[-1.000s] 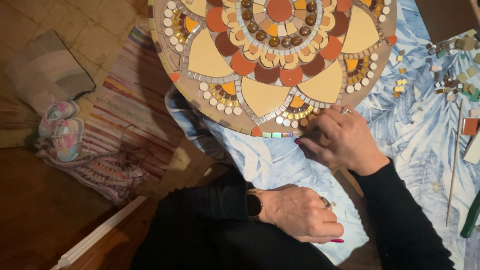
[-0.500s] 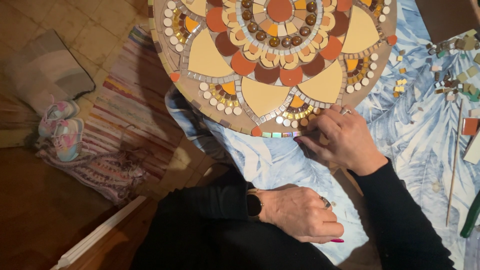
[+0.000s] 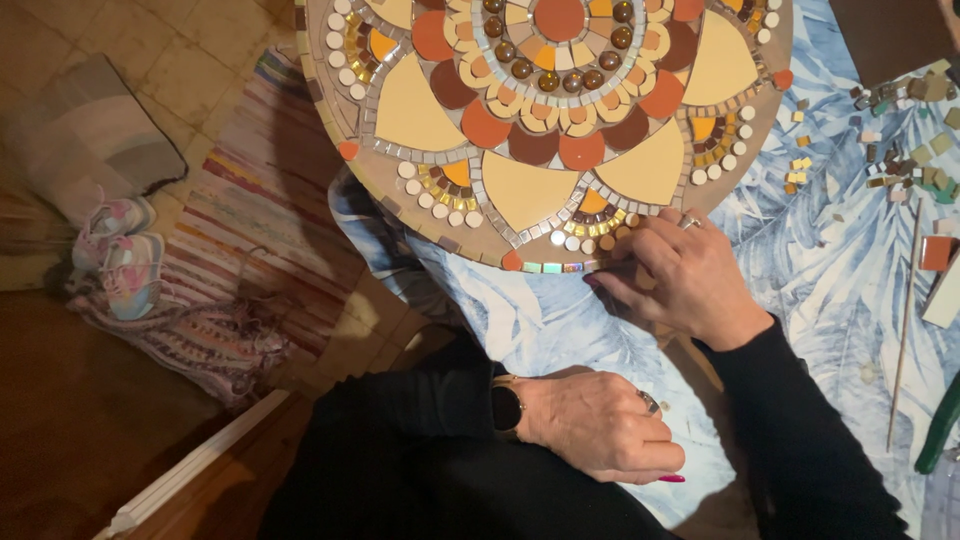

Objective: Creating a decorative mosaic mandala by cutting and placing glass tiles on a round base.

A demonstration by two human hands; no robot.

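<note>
A round mosaic panel [image 3: 520, 190] in orange, cream and brown lies on a table under a blue leaf-patterned cloth [image 3: 830, 270]. My right hand [image 3: 680, 275] presses its fingertips on the small tiles along the panel's near rim; whether it pinches a tile is hidden. My left hand [image 3: 600, 425] rests curled at the table's near edge, a dark watch [image 3: 507, 408] on its wrist and a ring on one finger. It holds nothing that I can see. Both arms wear black sleeves.
Loose small tiles [image 3: 900, 130] lie scattered at the right. A thin wooden stick [image 3: 903, 330] and a green-handled tool [image 3: 940, 425] lie near the right edge. On the floor to the left are a striped rug [image 3: 250, 230], small pastel shoes [image 3: 120, 255] and a grey cushion [image 3: 90, 140].
</note>
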